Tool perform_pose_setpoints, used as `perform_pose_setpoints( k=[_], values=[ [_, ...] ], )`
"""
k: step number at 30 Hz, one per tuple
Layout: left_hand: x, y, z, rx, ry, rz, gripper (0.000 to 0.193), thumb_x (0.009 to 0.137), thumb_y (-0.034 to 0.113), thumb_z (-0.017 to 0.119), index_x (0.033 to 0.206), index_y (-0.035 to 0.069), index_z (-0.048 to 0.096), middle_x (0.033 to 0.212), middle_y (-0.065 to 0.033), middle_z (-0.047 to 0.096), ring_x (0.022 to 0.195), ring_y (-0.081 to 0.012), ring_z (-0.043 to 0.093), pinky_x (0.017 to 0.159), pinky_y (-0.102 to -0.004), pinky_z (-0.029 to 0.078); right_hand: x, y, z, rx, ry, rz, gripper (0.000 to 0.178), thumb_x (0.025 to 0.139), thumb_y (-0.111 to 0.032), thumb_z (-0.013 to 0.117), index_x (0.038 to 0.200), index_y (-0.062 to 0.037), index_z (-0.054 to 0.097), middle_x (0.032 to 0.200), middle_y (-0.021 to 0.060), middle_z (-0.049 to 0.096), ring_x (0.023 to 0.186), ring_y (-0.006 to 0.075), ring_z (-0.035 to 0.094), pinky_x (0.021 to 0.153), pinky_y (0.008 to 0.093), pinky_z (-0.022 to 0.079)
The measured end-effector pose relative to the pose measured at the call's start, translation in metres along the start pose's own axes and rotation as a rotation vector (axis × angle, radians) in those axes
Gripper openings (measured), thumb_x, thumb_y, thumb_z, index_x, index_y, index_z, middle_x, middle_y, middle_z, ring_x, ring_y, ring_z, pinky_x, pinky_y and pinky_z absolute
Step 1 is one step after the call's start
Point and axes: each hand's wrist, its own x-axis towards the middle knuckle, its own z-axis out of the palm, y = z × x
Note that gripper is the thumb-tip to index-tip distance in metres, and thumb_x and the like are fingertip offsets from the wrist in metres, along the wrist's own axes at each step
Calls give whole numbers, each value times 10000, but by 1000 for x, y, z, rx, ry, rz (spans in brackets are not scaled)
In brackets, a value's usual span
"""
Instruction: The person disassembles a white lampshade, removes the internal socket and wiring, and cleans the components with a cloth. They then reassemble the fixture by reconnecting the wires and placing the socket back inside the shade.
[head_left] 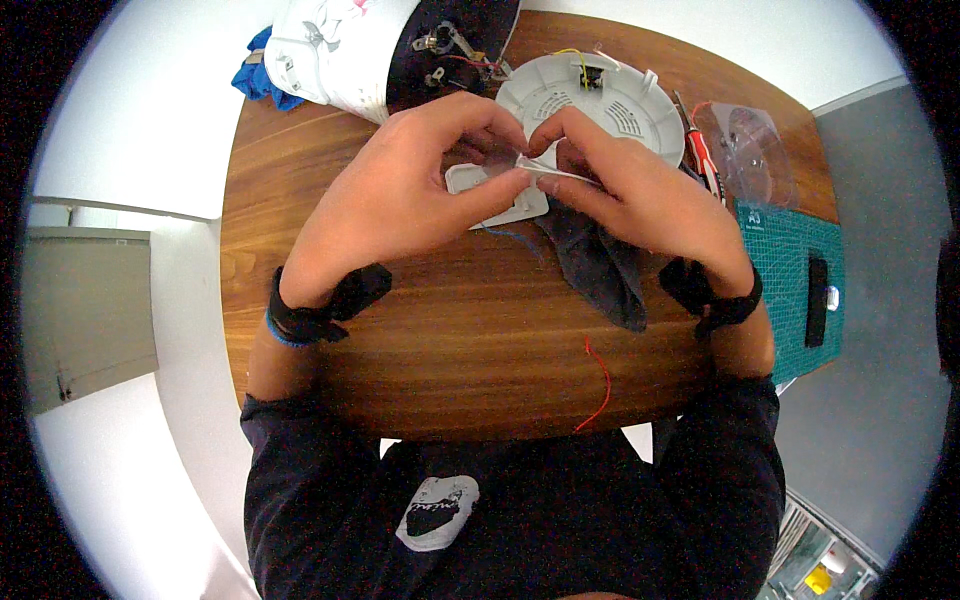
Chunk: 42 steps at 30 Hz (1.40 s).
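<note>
Both of my hands meet over the middle of a round wooden table (430, 330). My left hand (400, 190) and my right hand (640, 195) pinch a small thin whitish strip (545, 167) between their fingertips. Under the hands lies a flat white plastic plate (500, 205) with a thin blue wire (515, 236) at its edge. A dark grey cloth (600, 265) lies under my right hand. Black straps wrap both wrists.
A round white plastic housing (620, 100) with exposed wiring sits behind the hands. A white appliance body (340, 45) and blue cloth (262, 75) stand at the back left. A red-handled screwdriver (703, 155), clear plastic bag (755, 150) and green cutting mat (790, 270) are at right. A red wire (600, 385) lies near the front edge.
</note>
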Motion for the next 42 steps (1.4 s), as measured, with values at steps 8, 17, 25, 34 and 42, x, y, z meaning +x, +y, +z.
perform_pose_setpoints(
  k=[8,17,25,34,42],
  values=[
    [0,-7,-9,314,-66,58,205,918,61,718,1095,13,627,1015,-91,673,1013,-204,669,942,-345,532,-4,28,-16,-130,58,-164,246,1040,-208,632,1240,-65,636,971,191,744,894,398,729,790,473,565],
    [-9,-14,-10,462,-100,-23,372,867,83,708,1232,44,646,1129,-158,648,1103,-348,653,988,-417,527,-12,39,-37,-160,14,-154,263,1007,-72,611,1245,-47,721,999,168,728,887,308,722,796,411,573],
    [-10,-10,-15,497,-154,-46,380,865,83,685,1242,38,668,1148,-166,640,1114,-375,650,996,-433,534,-13,54,-37,-179,57,-141,218,946,-28,651,1143,-19,746,983,159,758,889,299,746,776,411,584],
    [-13,-14,-16,481,-215,-28,379,869,81,678,1245,36,677,1123,-164,653,1030,-362,680,929,-434,560,-6,46,-44,-189,43,87,70,970,-54,710,991,8,686,938,90,744,817,192,700,736,323,551],
    [-18,-16,-17,510,-290,-9,354,881,81,693,1231,34,677,1083,-179,647,984,-370,700,879,-452,570,3,74,-13,-332,83,-318,196,977,-135,685,1106,-14,600,1383,165,641,1254,402,621,1013,466,517]
  ],
)
